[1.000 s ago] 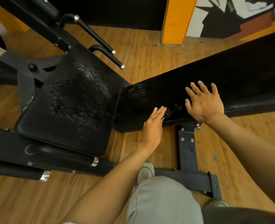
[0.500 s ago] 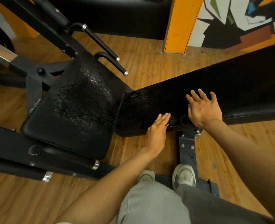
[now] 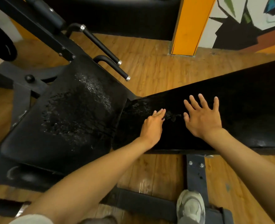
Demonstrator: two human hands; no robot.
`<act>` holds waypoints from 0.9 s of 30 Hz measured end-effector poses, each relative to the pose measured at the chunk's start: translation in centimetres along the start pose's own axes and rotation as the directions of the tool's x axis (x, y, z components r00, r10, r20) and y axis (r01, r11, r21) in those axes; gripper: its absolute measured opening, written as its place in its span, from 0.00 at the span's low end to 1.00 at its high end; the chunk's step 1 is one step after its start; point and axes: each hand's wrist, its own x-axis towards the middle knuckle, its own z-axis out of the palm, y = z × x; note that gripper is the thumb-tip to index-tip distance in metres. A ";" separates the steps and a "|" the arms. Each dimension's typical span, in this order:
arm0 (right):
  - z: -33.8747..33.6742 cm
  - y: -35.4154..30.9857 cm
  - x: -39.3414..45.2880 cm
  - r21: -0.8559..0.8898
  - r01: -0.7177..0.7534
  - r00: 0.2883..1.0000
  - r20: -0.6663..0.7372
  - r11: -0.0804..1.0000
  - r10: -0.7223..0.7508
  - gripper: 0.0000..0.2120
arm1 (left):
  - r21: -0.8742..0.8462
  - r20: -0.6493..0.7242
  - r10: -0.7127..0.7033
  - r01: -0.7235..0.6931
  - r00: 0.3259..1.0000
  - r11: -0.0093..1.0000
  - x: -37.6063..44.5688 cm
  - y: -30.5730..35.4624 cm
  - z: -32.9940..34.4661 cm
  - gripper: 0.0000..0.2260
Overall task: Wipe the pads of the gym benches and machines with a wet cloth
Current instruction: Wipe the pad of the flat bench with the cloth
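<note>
I see both hands flat on back pad (image 3: 230, 101), fingers straight: left hand (image 3: 152, 126) touching dark cloth (image 3: 171, 116), right hand (image 3: 203, 120) at its 3 o'clock; wet seat pad (image 3: 65, 120) at 9

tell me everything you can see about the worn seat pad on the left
The black, roughly square vinyl seat pad sits tilted on a dark metal machine frame, left of the long black back pad, which it nearly meets at one corner. Its middle is badly cracked and flaking, glinting under the light; the edges look smoother. Two black handles with chrome tips stick out behind it over the wooden floor. Neither hand touches it.
</note>
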 end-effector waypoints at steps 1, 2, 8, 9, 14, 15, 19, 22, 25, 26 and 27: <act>0.1 -0.1 0.6 -0.009 -0.006 1.000 0.000 1.000 0.006 0.30 | 0.025 0.009 -0.002 0.002 1.000 1.000 2.7 -0.5 0.3 0.20; 0.3 -0.3 0.9 -0.021 -0.014 1.000 -0.006 1.000 0.014 0.30 | 0.038 0.019 -0.012 0.011 1.000 0.999 5.4 -0.9 0.5 0.20; 1.5 -0.8 1.0 -0.088 -0.047 0.996 -0.075 0.995 0.040 0.34 | -0.084 -0.013 -0.034 0.033 0.999 0.996 12.0 -2.4 1.4 0.21; 1.6 -0.9 1.1 -0.093 -0.049 0.996 -0.078 0.994 0.042 0.35 | -0.095 -0.032 -0.002 -0.001 0.999 0.995 10.2 -2.2 1.3 0.22; 1.4 -1.1 1.0 -0.085 -0.053 0.994 -0.098 0.995 0.045 0.34 | -0.219 -0.036 0.169 -0.173 0.985 0.960 1.6 -2.0 0.0 0.24; 1.3 -1.1 1.0 -0.086 -0.051 0.994 -0.098 0.995 0.043 0.34 | -0.224 -0.028 0.153 -0.156 0.988 0.962 2.4 -2.3 0.0 0.23; 1.0 -1.1 0.9 -0.077 -0.061 0.995 -0.087 0.995 0.055 0.34 | -0.205 -0.023 0.017 -0.021 1.000 0.979 10.4 -1.1 1.0 0.21; 0.9 -1.1 0.8 -0.087 -0.065 0.995 -0.085 0.994 0.058 0.34 | -0.215 -0.039 -0.057 0.047 0.998 0.975 12.5 -0.5 1.4 0.21; 0.8 -1.2 0.8 -0.092 -0.056 0.996 -0.078 0.994 0.049 0.34 | -0.196 -0.057 0.068 -0.078 0.996 0.977 8.2 -1.5 0.7 0.22; 0.8 -1.2 0.9 -0.090 -0.060 0.996 -0.077 0.994 0.053 0.34 | -0.197 -0.059 0.110 -0.120 0.992 0.973 5.9 -1.7 0.4 0.23; 0.8 -1.2 0.8 -0.088 -0.064 0.995 -0.079 0.994 0.057 0.35 | -0.210 -0.055 0.149 -0.157 0.987 0.965 3.4 -1.9 0.1 0.24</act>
